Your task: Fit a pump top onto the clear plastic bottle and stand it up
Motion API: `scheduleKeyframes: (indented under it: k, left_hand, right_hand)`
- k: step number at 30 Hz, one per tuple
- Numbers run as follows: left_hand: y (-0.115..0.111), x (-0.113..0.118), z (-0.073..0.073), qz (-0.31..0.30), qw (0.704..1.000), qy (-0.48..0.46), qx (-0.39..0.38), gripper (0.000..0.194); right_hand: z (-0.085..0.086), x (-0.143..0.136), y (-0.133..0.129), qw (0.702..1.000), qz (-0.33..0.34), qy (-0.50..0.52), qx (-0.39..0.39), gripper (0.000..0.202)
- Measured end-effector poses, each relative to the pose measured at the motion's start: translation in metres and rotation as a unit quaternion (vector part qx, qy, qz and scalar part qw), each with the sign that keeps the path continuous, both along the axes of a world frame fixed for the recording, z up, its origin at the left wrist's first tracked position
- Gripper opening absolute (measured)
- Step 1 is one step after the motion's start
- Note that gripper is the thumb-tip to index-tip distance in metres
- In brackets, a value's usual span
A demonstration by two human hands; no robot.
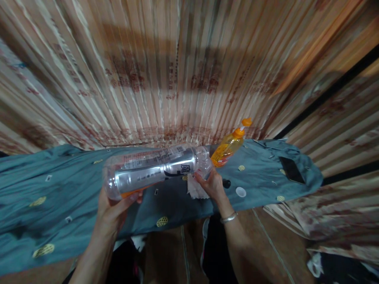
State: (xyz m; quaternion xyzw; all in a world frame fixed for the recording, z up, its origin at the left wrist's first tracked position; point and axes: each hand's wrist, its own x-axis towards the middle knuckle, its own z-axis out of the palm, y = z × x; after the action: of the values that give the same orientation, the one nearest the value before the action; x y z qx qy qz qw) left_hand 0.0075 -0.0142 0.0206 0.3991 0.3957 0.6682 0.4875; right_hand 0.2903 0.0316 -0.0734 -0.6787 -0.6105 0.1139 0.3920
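Note:
A large clear plastic bottle [154, 170] with a silver label lies nearly sideways in the air above the cloth-covered surface. My left hand [115, 209] is wrapped round its base end from below, fingers partly hidden. At the narrower right end, my right hand [211, 183] closes on the clear neck part of the bottle. Whether a separate clear piece sits in those fingers, I cannot tell. Just beyond the right hand stands a pump bottle [226, 148] with orange-yellow contents and an orange pump head. Below the bottle's neck lies a white piece of cloth or paper [195, 190].
A teal patterned cloth [71, 189] covers the long narrow surface. Near my right hand are a small black object [226, 184] and a white round disc [241, 192]. A dark phone-like slab [291, 169] lies farther right. Pleated printed curtain [166, 79] hangs behind.

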Motion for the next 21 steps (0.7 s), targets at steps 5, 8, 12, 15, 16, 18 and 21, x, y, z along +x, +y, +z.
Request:
scheduleKeyframes:
  k: [5,8,12,15,16,18,21]
  left_hand:
    - [0.006,0.001,0.009,-0.001,1.0,0.007,0.003,0.084]
    - [0.011,-0.004,0.01,-0.018,1.0,0.014,0.006,0.087]
    - [0.016,-0.015,0.005,-0.053,0.998,0.023,-0.002,0.08]
    - [0.02,-0.02,0.0,-0.069,0.997,0.022,-0.004,0.074]
    - [0.02,-0.021,-0.001,-0.072,0.997,0.019,-0.003,0.074]
    - [0.021,-0.021,-0.003,-0.071,0.997,0.011,-0.003,0.074]
    - [0.02,-0.018,-0.002,-0.064,0.998,0.0,-0.007,0.072]
  right_hand:
    - [-0.001,0.0,0.001,1.0,0.005,-0.007,0.017,0.057]
    - [0.0,0.0,0.001,1.0,0.007,-0.008,0.02,0.056]
    - [0.001,0.0,0.0,1.0,0.006,-0.006,0.007,0.054]
    - [0.003,0.0,-0.001,1.0,0.0,-0.01,0.0,0.055]
    - [0.003,0.0,-0.002,1.0,-0.003,-0.013,-0.002,0.055]
    - [0.004,0.0,-0.002,1.0,-0.008,-0.015,-0.004,0.055]
    - [0.004,0.0,-0.004,1.0,-0.009,-0.012,-0.008,0.051]
